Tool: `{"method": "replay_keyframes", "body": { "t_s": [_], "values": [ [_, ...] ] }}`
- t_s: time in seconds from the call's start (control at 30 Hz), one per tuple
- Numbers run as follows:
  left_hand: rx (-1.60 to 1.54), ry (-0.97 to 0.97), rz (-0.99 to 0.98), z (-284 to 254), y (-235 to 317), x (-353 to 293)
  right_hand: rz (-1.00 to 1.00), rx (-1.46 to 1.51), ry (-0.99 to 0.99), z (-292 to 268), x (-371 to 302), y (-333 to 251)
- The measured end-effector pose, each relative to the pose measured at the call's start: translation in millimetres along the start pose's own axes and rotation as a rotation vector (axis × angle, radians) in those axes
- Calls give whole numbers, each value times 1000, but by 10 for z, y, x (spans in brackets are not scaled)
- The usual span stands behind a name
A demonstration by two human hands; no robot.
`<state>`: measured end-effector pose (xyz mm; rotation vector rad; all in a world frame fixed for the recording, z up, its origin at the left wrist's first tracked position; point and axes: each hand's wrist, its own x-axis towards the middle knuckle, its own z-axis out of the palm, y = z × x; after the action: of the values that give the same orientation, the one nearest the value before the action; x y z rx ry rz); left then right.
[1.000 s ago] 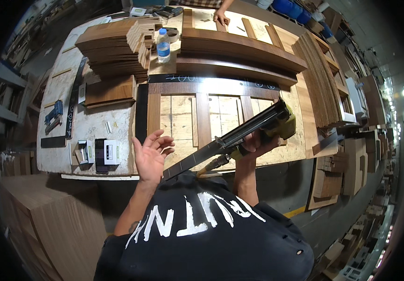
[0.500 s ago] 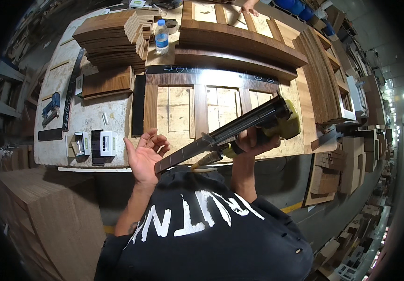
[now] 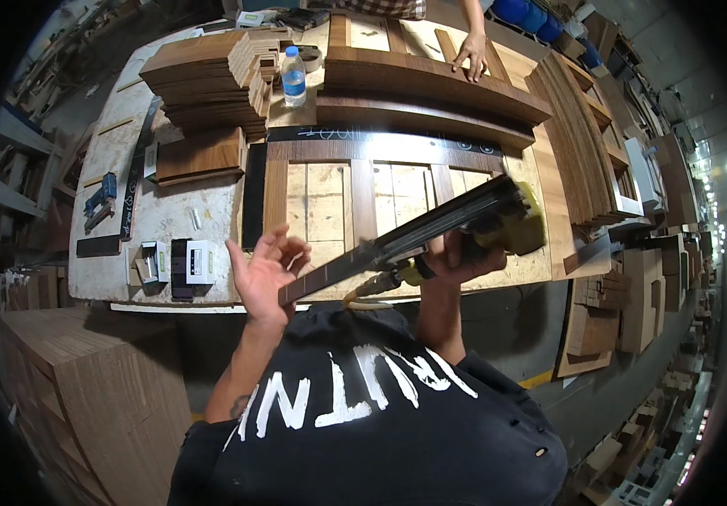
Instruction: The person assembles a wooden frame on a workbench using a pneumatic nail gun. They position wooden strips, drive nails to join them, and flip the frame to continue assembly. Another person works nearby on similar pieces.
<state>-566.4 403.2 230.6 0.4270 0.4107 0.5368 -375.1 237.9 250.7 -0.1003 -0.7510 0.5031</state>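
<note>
My right hand (image 3: 456,263) grips a yellow-green air nail gun (image 3: 525,221) by its handle, in front of my chest. From its long black magazine a narrow dark strip (image 3: 317,281) juts down to the left, marked with thin cross lines; whether it is nails or part of the magazine I cannot tell. My left hand (image 3: 261,278) is palm up with fingers spread and loosely curled, the strip's end against the heel of the palm. Beyond the gun a brown wooden frame (image 3: 363,198) with slats lies flat on the workbench (image 3: 207,291).
Stacked wood pieces (image 3: 191,80) and a water bottle (image 3: 293,80) stand at the back left. Long brown boards (image 3: 431,88) lie across the back, with a co-worker's hand (image 3: 471,59) on them. Small boxes (image 3: 199,263) and a blue stapler-like tool (image 3: 100,201) are at left.
The co-worker's hand has come nearer and now rests on the long boards. My view has shifted slightly. Both my hands and the nail gun stay almost in place.
</note>
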Motion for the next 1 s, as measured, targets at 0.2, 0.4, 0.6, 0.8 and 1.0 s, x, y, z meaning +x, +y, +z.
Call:
{"method": "replay_keyframes", "body": {
  "t_s": [0.2, 0.4, 0.6, 0.8, 1.0],
  "values": [
    [322, -256, 11, 1088, 57, 195, 129, -86, 25, 147, -106, 230],
    [293, -283, -18, 1065, -109, 118, 114, -187, -70, 299, -38, 21],
    [234, -427, -100, 1031, -487, 224, 188, -334, 122, 210, -194, -497],
    [630, -195, -166, 553, -1235, 538, 656, -1364, 705, 296, -346, -1663],
    [850, -152, -177, 361, -2327, 722, 983, -2056, 833, -213, -782, -2908]
  ]
}}
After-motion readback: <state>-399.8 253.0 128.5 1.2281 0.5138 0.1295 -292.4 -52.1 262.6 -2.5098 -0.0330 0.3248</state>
